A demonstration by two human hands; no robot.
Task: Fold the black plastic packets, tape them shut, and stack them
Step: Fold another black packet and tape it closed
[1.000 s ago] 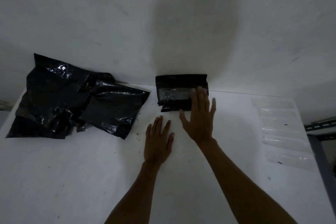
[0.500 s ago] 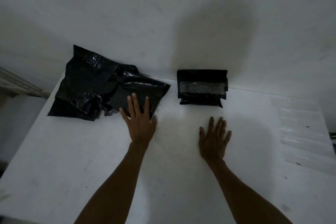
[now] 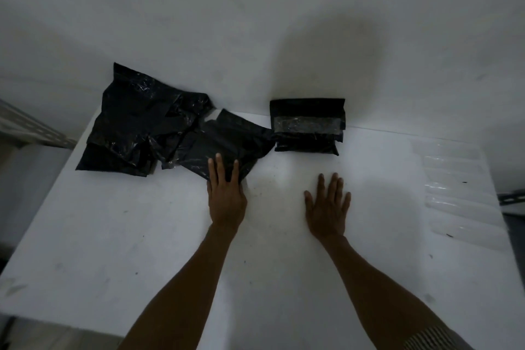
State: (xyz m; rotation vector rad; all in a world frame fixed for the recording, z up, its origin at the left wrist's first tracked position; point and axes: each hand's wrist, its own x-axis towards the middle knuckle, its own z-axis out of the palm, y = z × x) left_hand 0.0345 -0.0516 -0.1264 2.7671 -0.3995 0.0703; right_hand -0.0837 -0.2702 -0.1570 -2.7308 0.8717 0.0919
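A heap of unfolded black plastic packets (image 3: 142,125) lies at the table's far left. The nearest loose packet (image 3: 230,142) spreads toward the middle, and my left hand (image 3: 225,193) rests flat with its fingertips on that packet's near corner. A folded black packet (image 3: 308,125) with a clear tape strip across it stands against the wall at the far centre, on top of another folded one. My right hand (image 3: 328,207) lies flat on the bare white table (image 3: 170,236), fingers spread, well short of the folded stack.
Several clear tape strips (image 3: 457,190) are stuck along the table's right side. A white wall rises right behind the table. A metal shelf frame (image 3: 31,128) shows at the far left, past the table's edge.
My right hand left the folded packet and drew back onto the table. My left hand went left and forward until its fingers lay on the loose packet's corner.
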